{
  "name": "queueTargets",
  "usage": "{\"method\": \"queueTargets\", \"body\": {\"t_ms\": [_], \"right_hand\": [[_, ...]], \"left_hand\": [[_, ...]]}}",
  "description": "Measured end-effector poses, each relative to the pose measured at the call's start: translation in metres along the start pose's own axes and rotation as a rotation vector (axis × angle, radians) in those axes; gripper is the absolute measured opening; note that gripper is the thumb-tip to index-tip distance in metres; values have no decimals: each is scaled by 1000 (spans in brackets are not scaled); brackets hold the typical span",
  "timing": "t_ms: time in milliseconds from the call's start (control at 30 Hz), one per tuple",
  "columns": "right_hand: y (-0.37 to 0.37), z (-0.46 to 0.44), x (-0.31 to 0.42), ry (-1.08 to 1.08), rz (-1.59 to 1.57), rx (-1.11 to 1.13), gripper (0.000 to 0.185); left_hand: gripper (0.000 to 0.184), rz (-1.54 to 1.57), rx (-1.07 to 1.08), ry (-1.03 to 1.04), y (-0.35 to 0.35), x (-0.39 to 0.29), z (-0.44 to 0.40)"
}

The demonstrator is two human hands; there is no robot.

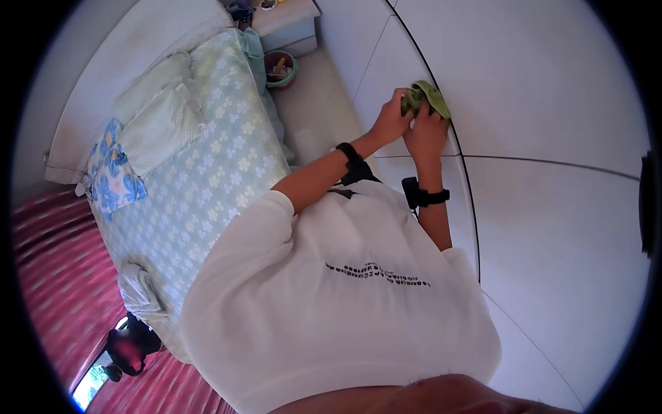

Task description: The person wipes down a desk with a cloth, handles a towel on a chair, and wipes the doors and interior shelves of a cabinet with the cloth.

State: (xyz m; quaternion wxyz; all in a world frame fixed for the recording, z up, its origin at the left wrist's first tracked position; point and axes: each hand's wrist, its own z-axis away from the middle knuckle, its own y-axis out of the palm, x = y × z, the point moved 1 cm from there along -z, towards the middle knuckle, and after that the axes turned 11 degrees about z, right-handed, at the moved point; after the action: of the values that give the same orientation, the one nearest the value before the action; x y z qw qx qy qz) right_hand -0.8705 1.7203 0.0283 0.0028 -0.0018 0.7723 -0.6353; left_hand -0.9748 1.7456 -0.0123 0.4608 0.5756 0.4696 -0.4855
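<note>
A green cloth (432, 96) is bunched between my two hands, close against a white panel with a dark edge line. My left hand (393, 117) is closed on the cloth's left side, its fingers curled. On the right, my right hand (427, 130) grips the cloth from below, and a loose fold hangs past its fingers. The hands are almost touching. Each wrist wears a black band, the left band (354, 162) and the right band (424, 195). Some fingertips are hidden by the cloth.
White panels (538, 90) with dark seams fill the right side. At left stands a bed (227, 131) with a flowered sheet and pillows. A bin (281, 69) with items inside sits by a white cabinet (286, 31). Red curtains (62, 255) hang lower left.
</note>
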Motion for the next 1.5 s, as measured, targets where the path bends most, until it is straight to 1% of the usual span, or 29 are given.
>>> {"method": "queueTargets", "body": {"t_ms": [67, 133, 200, 267, 300, 367, 433, 500, 600, 667, 700, 767, 800, 867, 900, 933, 967, 1000, 1067, 1100, 1167, 1200, 1267, 1300, 1367, 1400, 1433, 1467, 1500], "right_hand": [[7, -28, 13, -35, 23, 8, 68], [7, -31, 17, -92, 34, -138, 65], [10, -47, 24, -86, 30, -110, 65], [11, -55, 28, -85, 26, -81, 64], [12, -59, 29, -104, 29, -108, 65], [24, -85, 41, -130, 25, -129, 65], [24, -96, 46, -145, -13, -196, 63], [23, -102, 50, -113, -17, -162, 61], [15, -66, 30, -50, -29, -112, 57], [20, -68, 27, -39, -38, -78, 55], [21, -61, 25, -68, -3, -144, 54], [14, -42, 22, -62, 36, -200, 53], [6, -29, 19, -43, 53, -200, 51], [-5, -5, 11, 37, 85, -187, 50], [-12, 11, 5, 90, 75, -128, 49], [-17, 28, 0, 148, 61, -68, 48], [-21, 45, -3, 213, 68, -54, 48], [-25, 59, -6, 257, 85, -72, 48], [-30, 76, -10, 361, 121, -80, 48], [-33, 85, -11, 385, 154, -92, 47], [-31, 97, -6, 445, 181, -106, 47], [-27, 93, -4, 464, 202, -99, 45], [-18, 74, 6, 504, 228, -97, 44], [-12, 60, 15, 525, 223, -86, 42], [4, 33, 31, 536, 225, -104, 39], [13, 17, 40, 525, 232, -134, 37], [19, -1, 53, 564, 231, -93, 35], [19, -20, 63, 524, 279, -127, 33], [25, -41, 74, 529, 243, -112, 34]], "left_hand": [[50, 20, -40, -90, -19, 0, -25], [52, 40, -22, -109, -24, -13, -27], [55, 56, -13, -132, -33, -16, -35], [55, -6, -2, 54, -38, -14, -41], [55, -9, -7, 56, -40, -10, -45], [53, -51, 0, 199, -56, 2, -66], [52, -137, -2, 195, -64, 6, -79], [51, -219, 24, 185, -67, 7, -84], [46, -162, 71, 83, -44, 0, -64], [37, -128, 148, -174, -48, 1, -71], [37, -129, 167, -178, -48, 10, -72], [29, -211, 386, -167, -47, 45, -68], [29, -214, 423, -168, -42, 56, -65], [26, -8, 570, -89, -29, 65, -52], [26, -2, 628, -104, -22, 55, -47], [23, -92, 783, -123, -16, 38, -45], [21, -184, 942, -136, -11, 23, -42], [21, -182, 1010, -141, -6, 13, -39], [31, -182, 1038, 31, -1, -4, -36], [31, -174, 1100, 31, 2, -8, -31], [45, -157, 1019, 184, -4, -17, -27], [45, -160, 1058, 186, -11, -27, -27], [53, -202, 1272, 46, -26, -45, -34], [53, -196, 1301, 51, -32, -43, -42], [55, -256, 1180, 437, -49, -37, -61], [55, -239, 1217, 440, -57, -37, -72], [58, -308, 1105, 504, -66, -36, -87], [60, -372, 987, 569, -76, -36, -104], [61, -407, 952, 598, -84, -36, -120]]}}
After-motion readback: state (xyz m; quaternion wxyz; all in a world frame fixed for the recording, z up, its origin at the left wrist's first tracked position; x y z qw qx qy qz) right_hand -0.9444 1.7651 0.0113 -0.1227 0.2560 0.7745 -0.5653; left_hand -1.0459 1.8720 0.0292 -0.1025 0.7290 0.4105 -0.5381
